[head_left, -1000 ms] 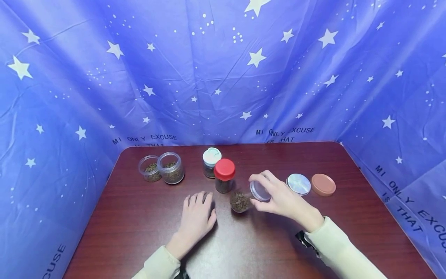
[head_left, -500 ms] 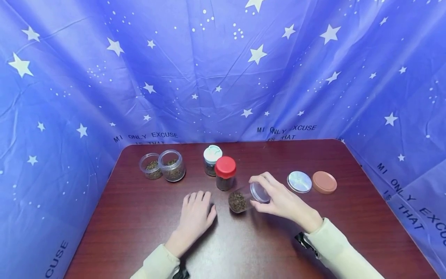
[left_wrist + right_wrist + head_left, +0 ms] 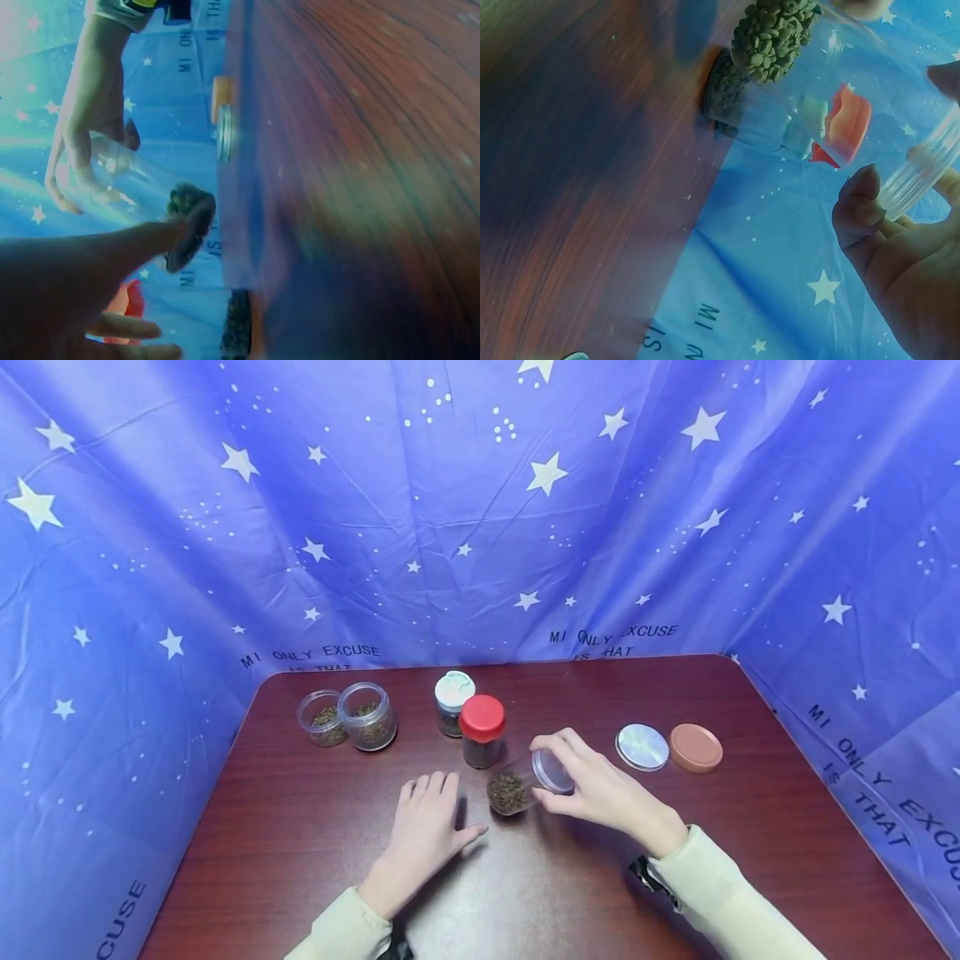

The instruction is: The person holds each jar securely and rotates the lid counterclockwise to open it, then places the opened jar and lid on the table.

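Note:
My right hand (image 3: 603,789) grips a clear jar (image 3: 507,792) by its threaded rim, thumb on one side and fingers on the other. The jar leans with its base down to the left, and dark pellets (image 3: 775,41) lie gathered at that low end. Its mouth has no lid on it. My left hand (image 3: 426,831) lies just left of the jar, holding nothing, with the thumb stretched out toward it. In the left wrist view that thumb overlaps the jar's base; whether they touch I cannot tell.
Behind the held jar stand a red-capped jar (image 3: 482,722) and a white-lidded jar (image 3: 454,692). Two uncovered clear jars, a taller one (image 3: 367,718) and a shorter one (image 3: 318,718), sit at the back left. A silvery lid (image 3: 642,747) and an orange-brown lid (image 3: 696,747) lie at the right.
The held jar was blurred with motion a second ago and now looks steadier, its base slightly farther left. My left thumb has spread out to the right, toward the jar.

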`<move>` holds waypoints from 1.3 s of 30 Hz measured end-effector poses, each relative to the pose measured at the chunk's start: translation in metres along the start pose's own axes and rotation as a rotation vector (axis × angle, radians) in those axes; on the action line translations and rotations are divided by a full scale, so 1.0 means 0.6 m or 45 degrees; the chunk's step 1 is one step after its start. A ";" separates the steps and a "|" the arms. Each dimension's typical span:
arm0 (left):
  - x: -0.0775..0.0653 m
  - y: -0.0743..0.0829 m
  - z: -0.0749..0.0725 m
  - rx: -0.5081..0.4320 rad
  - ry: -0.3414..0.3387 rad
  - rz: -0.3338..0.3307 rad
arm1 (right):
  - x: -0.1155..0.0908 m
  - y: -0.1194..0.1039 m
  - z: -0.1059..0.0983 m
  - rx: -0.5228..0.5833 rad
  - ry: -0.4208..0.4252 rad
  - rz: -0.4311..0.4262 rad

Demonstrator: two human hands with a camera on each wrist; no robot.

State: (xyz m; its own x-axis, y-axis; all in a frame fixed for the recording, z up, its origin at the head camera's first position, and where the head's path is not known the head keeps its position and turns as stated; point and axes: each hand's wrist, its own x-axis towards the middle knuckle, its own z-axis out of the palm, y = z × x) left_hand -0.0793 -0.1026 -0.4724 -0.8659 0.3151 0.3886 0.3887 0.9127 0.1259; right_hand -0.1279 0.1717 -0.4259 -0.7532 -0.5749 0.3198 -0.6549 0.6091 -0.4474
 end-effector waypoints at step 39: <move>0.050 0.051 0.039 -0.547 0.127 0.085 | 0.015 -0.036 0.022 0.005 -0.075 0.021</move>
State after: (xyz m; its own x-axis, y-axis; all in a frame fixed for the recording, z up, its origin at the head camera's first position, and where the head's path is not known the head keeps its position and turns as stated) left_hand -0.1011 -0.0593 -0.4783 -0.8079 0.3237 0.4924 0.5566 0.6935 0.4573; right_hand -0.1197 0.1462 -0.4241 -0.7590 -0.5958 0.2626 -0.6418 0.6169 -0.4555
